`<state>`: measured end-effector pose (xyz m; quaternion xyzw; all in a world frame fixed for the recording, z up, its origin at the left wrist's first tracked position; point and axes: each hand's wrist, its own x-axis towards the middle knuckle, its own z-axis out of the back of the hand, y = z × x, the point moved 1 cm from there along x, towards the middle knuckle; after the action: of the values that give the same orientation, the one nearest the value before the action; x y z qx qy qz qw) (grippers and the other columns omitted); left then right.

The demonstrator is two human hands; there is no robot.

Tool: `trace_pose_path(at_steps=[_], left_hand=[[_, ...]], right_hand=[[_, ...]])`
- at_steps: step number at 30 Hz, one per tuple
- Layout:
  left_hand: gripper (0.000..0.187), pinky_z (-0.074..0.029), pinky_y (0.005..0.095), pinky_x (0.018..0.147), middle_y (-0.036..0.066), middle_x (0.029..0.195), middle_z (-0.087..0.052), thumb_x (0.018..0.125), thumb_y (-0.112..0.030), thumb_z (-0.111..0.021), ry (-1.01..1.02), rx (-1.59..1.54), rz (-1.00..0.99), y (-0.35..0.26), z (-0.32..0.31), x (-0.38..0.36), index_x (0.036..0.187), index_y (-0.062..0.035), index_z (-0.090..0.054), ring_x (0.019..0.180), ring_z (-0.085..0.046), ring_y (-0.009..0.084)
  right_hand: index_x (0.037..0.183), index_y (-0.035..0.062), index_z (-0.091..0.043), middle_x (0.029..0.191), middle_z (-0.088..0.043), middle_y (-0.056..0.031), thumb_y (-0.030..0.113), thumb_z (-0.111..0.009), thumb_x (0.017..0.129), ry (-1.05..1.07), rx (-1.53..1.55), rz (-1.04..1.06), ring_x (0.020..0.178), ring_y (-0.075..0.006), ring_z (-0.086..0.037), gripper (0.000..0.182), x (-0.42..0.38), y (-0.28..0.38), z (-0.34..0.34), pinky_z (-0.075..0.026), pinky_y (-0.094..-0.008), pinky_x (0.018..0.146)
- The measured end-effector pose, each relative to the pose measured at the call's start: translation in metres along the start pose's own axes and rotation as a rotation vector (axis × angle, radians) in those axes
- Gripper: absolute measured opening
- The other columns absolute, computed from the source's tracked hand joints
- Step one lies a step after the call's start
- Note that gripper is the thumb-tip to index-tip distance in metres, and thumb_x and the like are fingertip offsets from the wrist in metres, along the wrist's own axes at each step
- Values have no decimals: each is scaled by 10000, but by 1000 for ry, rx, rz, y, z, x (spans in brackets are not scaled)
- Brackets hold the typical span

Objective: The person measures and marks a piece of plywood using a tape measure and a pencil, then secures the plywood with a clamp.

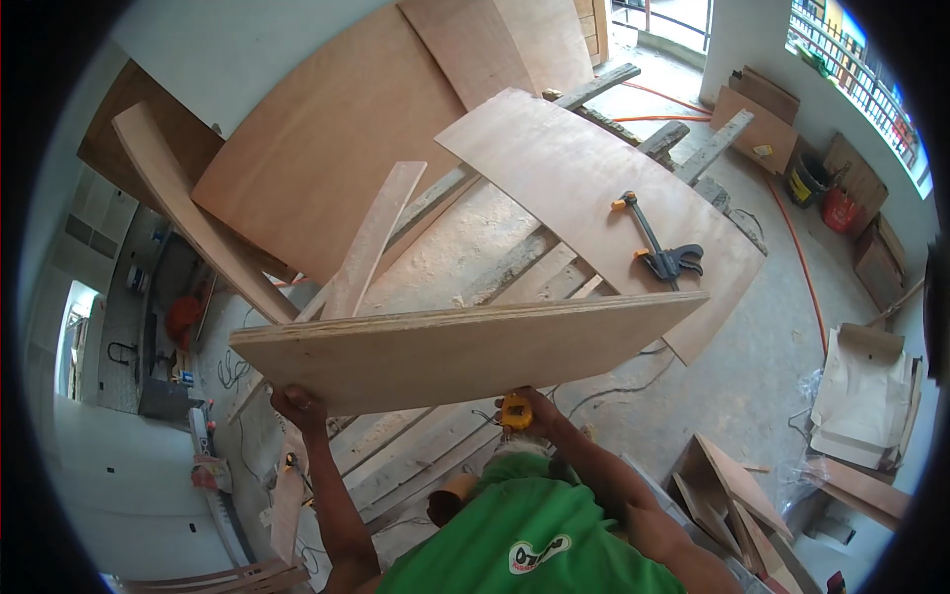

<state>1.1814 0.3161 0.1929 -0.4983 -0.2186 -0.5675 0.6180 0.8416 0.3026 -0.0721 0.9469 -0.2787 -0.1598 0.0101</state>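
- While the left hand point(300, 407) is gripping the plywood board point(445, 361) at its lower left corner, the right hand point(539, 409) is holding a yellow tape measure point(516, 412) just by the board's lower edge.
- The left hand's fingers are curling closed around the corner, though the board is partly hiding them.
- The right hand's fingers are closing around the tape measure's case; whether any fingertip is also pressing on the board, I cannot tell.
- The plywood board is standing tilted in front of the person in the green shirt point(495, 549), its broad face turning toward them and its long layered edge showing on top.
- Beyond it, a wide plywood sheet point(554, 178) is lying across rough timbers point(714, 147), and its near part is passing behind the board's right end.
- A bar clamp point(668, 259) is lying on that sheet, close to the board's top edge.
- A narrow plank point(376, 238) is rising behind the board's left half, leaning over a timber.
- Large brown panels point(327, 148) are leaning against the wall at the back.
- On the right, an orange cable point(798, 247) is running over the floor, near a black bucket point(807, 178) and a red bucket point(840, 210).
- Wood offcuts point(727, 485) are lying beside the person's right arm.
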Motion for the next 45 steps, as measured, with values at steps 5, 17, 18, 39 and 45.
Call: trace_pose_path(at_steps=[5, 17, 18, 39, 45], left_hand=[[525, -258, 332, 549, 5, 613, -354, 968, -474, -377, 45, -31, 37, 6, -6, -15, 664, -48, -332, 589, -315, 116], [540, -305, 349, 525, 37, 579, -449, 962, -493, -382, 131, -105, 159, -7, -22, -55, 709, -24, -473, 532, -430, 225], [534, -285, 327, 517, 18, 568, -407, 964, -485, -398, 29, -10, 101, -11, -26, -57, 692, -28, -454, 537, -396, 174], [349, -497, 313, 778, 134, 1035, -621, 933, -226, -574, 768, -531, 1262, -63, -167, -141, 1121, 66, -534, 887, -611, 180], [477, -480, 312, 855, 135, 1123, -585, 891, -240, -640, 988, -729, 1376, -112, -200, -132, 1267, 0, -472, 974, -599, 186]], right_hand=[[1110, 102, -481, 1020, -537, -128, 353, -571, 885, -54, 12, 8, 875, -322, -600, 349, -5, 6, 7, -520, -465, 593], [1186, 93, -463, 977, -559, -125, 364, -526, 900, -138, -72, 67, 865, -317, -613, 398, -50, 30, 29, -541, -447, 595], [1199, 90, -459, 983, -557, -125, 368, -514, 910, -106, -35, 74, 870, -323, -616, 405, -58, 32, 29, -543, -451, 596], [1104, -84, -516, 977, -593, -120, 207, -677, 747, -691, -850, 717, 886, -188, -581, 488, -210, 213, -84, -489, -320, 768], [1055, -88, -511, 913, -577, -132, 229, -661, 763, -837, -837, 741, 784, -199, -595, 456, -221, 292, -116, -509, -321, 660]])
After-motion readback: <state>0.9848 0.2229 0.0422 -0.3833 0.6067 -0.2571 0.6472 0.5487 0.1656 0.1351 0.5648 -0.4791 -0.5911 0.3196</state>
